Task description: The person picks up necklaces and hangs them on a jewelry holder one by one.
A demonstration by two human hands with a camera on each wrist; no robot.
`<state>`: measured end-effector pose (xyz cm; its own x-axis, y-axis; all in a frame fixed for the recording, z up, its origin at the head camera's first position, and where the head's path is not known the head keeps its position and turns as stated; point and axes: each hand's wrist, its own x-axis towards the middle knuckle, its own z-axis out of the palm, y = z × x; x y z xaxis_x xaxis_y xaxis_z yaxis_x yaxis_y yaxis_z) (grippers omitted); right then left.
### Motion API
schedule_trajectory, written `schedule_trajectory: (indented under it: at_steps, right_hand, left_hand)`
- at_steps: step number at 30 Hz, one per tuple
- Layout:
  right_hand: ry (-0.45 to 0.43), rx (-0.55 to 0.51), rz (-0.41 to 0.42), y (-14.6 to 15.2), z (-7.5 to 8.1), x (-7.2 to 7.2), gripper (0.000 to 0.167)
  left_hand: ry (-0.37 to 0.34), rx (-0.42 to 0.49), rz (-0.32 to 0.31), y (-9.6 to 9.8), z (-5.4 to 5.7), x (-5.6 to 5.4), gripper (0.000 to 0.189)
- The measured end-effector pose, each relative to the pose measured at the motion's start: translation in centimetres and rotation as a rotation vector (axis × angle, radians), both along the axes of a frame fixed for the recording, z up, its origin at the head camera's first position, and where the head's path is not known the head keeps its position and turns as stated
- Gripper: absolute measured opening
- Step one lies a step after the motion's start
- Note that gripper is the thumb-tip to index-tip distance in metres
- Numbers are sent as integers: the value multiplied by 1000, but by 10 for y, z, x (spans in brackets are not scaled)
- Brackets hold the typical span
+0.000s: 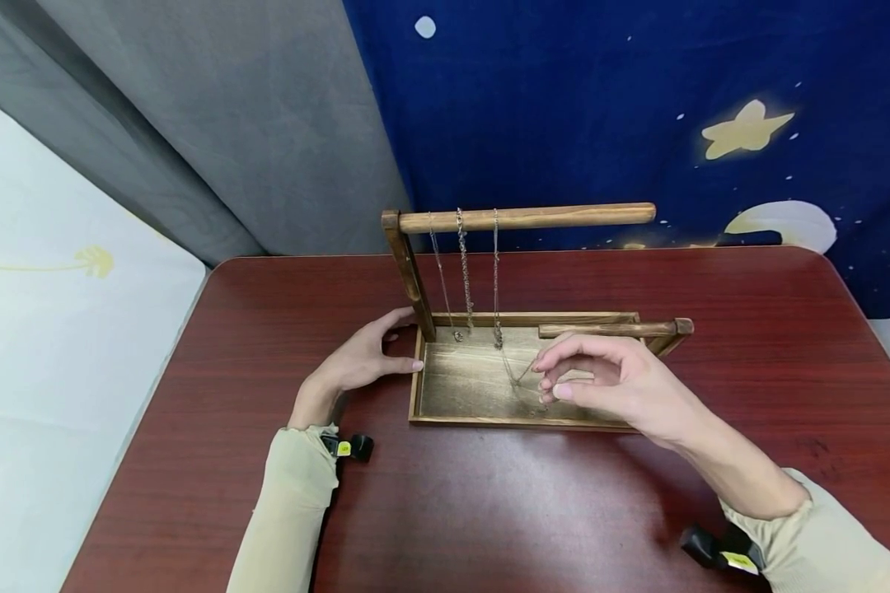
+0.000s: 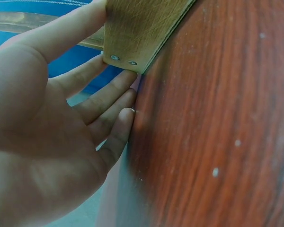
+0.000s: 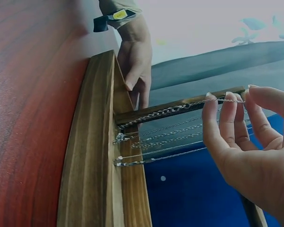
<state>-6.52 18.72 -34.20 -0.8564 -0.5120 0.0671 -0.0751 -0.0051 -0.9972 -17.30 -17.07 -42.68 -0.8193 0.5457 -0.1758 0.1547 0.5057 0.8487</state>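
Fine chain shows at the fingertips of my right hand (image 1: 601, 375), which pinches a thin necklace (image 1: 517, 380) over the wooden tray (image 1: 460, 420). The slack of this necklace dips in a V beside the hanging ones. Three necklaces hang from the upper bar (image 1: 578, 216): a fine one with a small pendant (image 1: 457, 336) at the left, a thicker chain (image 1: 465, 263), and another chain (image 1: 496, 280) to its right. At the tray's left end, my left hand (image 1: 359, 354) touches the side with thumb and fingers extended; its wrist view has fingertips at the screwed corner (image 2: 125, 64).
A lower wooden bar (image 1: 601, 329) stands at the tray's right, just behind my right hand. An upright post (image 1: 409, 276) carries the upper bar at the left. The stand sits on a reddish-brown table (image 1: 289, 321), with a blue curtain (image 1: 549, 99) behind.
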Motion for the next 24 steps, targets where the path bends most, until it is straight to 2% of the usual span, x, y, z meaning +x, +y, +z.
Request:
schedule_trajectory:
  at_steps: [12, 20, 24]
  right_hand:
    - [126, 1, 22, 8, 12, -1, 44]
    - [138, -14, 29, 14, 18, 0, 47]
    - [128, -13, 21, 16, 22, 0, 46]
  left_hand:
    - [-5, -20, 7, 1, 3, 1, 84]
    - [-12, -20, 20, 1, 3, 1, 84]
    - [-10, 14, 10, 2, 2, 0, 85]
